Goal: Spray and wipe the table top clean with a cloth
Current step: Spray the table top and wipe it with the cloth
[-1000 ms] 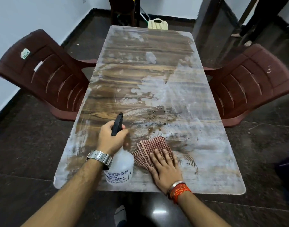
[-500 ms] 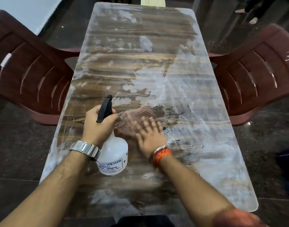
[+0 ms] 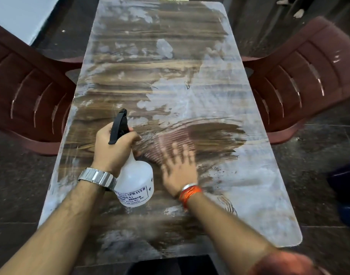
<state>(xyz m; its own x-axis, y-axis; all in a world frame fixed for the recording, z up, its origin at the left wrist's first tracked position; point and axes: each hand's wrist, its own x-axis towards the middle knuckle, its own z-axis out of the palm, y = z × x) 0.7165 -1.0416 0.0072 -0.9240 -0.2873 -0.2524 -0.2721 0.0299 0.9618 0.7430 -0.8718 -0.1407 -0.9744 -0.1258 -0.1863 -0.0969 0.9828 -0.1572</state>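
From my right hand, the table top lies open from 12 round to 3 o'clock. At 9 o'clock the spray bottle, gripped in my left hand, is just beside it, blocking that way. The left chair at 10 and the right chair at 2 flank the edges.

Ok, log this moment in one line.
left hand: holds spray bottle | right hand: flat on cloth | table: partly wiped

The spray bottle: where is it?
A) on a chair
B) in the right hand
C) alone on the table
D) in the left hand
D: the left hand grips the spray bottle by its neck, while the right hand presses flat on the cloth.
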